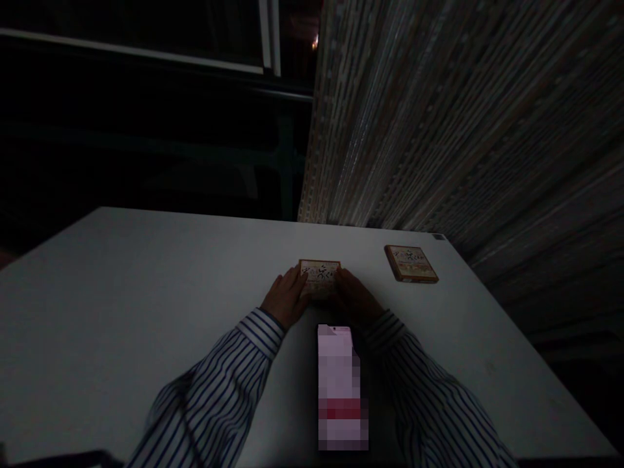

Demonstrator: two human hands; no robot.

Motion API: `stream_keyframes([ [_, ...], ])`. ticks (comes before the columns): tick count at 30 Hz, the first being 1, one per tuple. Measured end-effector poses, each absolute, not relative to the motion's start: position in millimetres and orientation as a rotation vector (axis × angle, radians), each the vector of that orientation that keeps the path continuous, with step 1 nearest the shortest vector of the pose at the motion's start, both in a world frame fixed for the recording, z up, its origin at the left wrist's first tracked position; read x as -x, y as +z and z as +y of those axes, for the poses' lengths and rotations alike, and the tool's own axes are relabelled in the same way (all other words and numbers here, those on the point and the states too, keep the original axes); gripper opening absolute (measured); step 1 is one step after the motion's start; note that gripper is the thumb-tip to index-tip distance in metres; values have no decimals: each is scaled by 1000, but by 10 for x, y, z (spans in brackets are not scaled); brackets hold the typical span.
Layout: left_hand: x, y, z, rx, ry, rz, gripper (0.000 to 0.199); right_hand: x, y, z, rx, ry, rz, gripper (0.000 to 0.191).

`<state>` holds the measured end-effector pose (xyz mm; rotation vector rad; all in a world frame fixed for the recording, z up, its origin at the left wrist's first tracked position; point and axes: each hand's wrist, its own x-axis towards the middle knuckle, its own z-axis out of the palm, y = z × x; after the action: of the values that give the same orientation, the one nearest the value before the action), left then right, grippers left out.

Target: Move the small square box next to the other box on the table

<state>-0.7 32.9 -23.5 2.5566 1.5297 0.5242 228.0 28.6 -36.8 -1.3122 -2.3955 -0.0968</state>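
A flat box (pixel 320 274) with a printed top and brown edges lies on the white table (pixel 195 273). My left hand (pixel 286 296) grips its left side, thumb on the top near the edge. On the box's right side is my right hand (pixel 358 296), its fingers wrapped round that edge. Below the hands, between my forearms, a phone (pixel 340 377) with a lit, blurred-out screen lies on the table. Off to the right sits a second box (pixel 412 264) that looks much the same, touched by neither hand.
Behind the table's right part hangs a pleated curtain (pixel 370 130). A dark window with a pale frame (pixel 146 53) is at the back left. At the table's far right corner is a small dark square (pixel 439 237). The room is dim.
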Motion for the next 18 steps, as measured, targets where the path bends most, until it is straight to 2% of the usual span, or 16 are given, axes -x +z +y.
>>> stream_keyframes([
  [5,15,-158,311,-2420,606,1658,43,-2240,-269,253,1418,-144,-2295,42],
  [10,10,-125,309,-2275,687,1682,40,-2196,-111,216,1479,3,-2264,30],
  [18,25,-154,309,-1967,896,1600,45,-2172,-56,190,1504,67,-2242,28],
])
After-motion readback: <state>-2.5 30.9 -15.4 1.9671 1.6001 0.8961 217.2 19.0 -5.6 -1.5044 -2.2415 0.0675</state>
